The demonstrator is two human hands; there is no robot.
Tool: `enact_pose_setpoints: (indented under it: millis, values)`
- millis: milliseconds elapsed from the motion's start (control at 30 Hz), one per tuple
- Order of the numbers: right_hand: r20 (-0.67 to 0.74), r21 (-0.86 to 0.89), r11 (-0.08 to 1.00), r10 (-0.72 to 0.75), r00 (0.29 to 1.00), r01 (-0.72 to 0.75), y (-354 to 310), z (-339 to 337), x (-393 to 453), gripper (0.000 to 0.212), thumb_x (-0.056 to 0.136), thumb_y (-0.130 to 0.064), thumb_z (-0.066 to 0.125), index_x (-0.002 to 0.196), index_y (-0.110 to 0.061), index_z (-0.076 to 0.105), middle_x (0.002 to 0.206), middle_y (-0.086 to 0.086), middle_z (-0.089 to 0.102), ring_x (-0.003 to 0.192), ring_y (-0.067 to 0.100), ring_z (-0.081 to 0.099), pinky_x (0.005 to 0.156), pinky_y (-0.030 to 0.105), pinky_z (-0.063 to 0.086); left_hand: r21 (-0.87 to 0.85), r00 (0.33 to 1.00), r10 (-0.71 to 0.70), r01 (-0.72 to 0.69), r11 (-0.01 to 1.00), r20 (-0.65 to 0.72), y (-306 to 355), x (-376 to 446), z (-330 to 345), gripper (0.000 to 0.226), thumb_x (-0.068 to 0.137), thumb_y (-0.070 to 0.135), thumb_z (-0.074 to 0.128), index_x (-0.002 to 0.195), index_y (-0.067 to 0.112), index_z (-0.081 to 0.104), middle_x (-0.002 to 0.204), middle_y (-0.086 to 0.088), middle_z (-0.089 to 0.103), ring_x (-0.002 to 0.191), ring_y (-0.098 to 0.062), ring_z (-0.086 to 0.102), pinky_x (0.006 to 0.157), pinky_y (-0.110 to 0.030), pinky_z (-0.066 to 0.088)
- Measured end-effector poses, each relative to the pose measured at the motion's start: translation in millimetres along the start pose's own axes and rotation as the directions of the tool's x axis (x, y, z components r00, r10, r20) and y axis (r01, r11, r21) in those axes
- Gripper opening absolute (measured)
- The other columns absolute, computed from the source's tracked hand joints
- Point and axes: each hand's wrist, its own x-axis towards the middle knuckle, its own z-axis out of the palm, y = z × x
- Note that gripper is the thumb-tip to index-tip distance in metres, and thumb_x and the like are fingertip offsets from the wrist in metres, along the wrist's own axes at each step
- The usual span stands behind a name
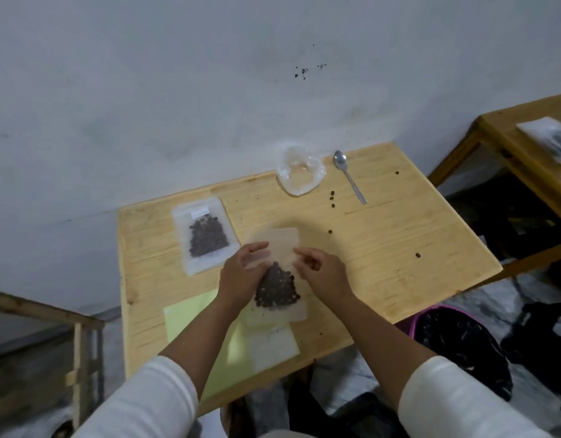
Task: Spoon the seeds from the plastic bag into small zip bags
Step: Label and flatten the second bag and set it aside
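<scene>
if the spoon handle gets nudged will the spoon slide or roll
The spoon probably slides or pivots rather than rolls: it lies flat, apparently bowl up, on the smooth wooden table. It looks like thin metal, so likely light and stiff.

two small zip bags hold dark seeds, one (206, 236) lying flat on the wooden table (383, 248) and one (277, 279) between two hands, left (241, 273) and right (323, 273). one spoon (348, 178), one crumpled clear plastic bag (299, 175) and about six loose seeds (332, 193) are there too. one yellow-green sheet (190, 320) lies at the near edge.
</scene>
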Motion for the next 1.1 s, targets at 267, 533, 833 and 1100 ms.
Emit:
enact_pose_setpoints:
  millis: [267, 533, 833, 1100]
  values:
    - [0.229, -0.389, 0.921, 0.064, 0.971, 0.031, 18.1, 26.1, -52.8, 0.028, 0.084, -0.029, 0.066, 0.108, -0.015, 0.070, 0.108, 0.002, 0.068, 0.099, 0.013, 0.061, 0.083, 0.017, 0.041, -0.102, 0.989, -0.092, 0.080, 0.992, -0.114, -34.1, -40.7, -56.6, 0.029, 0.085, 0.014, 0.066, 0.107, 0.031, 0.064, 0.112, 0.009, 0.062, 0.103, -0.010, 0.053, 0.084, -0.022, 0.040]
    - [0.125, -0.489, 0.870, 0.007, 0.992, 0.055, 24.0, 48.0, -79.4, 0.015, 0.084, -0.016, 0.064, 0.094, -0.006, 0.071, 0.097, 0.009, 0.068, 0.090, 0.020, 0.061, 0.071, 0.015, 0.036, -0.228, 0.989, -0.066, 0.034, 0.973, -0.135, -48.0, -73.6, -74.1, 0.032, 0.084, 0.011, 0.066, 0.104, 0.035, 0.064, 0.111, 0.012, 0.064, 0.106, -0.008, 0.057, 0.087, -0.018, 0.046]
    - [-0.129, -0.050, 0.990, -0.135, 0.982, 0.130, -88.8, 51.0, -72.6, 0.007, 0.086, -0.016, 0.064, 0.082, -0.012, 0.068, 0.069, -0.006, 0.061, 0.063, 0.004, 0.053, 0.054, 0.004, 0.038, -0.236, 0.978, 0.034, -0.083, 0.968, -0.205, -18.8, -81.8, -105.5, 0.038, 0.087, 0.010, 0.062, 0.113, 0.037, 0.060, 0.124, 0.015, 0.055, 0.120, -0.005, 0.042, 0.097, -0.026, 0.036]
    - [-0.068, -0.168, 0.906, -0.404, 0.912, 0.389, -169.4, 76.0, -69.6, 0.007, 0.084, -0.016, 0.066, 0.083, -0.010, 0.070, 0.079, 0.003, 0.069, 0.071, 0.013, 0.060, 0.063, 0.013, 0.041, -0.229, 0.946, 0.188, -0.251, 0.940, -0.265, 23.4, -81.0, -126.7, 0.041, 0.084, 0.007, 0.063, 0.110, 0.039, 0.060, 0.112, 0.027, 0.059, 0.114, 0.002, 0.050, 0.093, -0.015, 0.038]
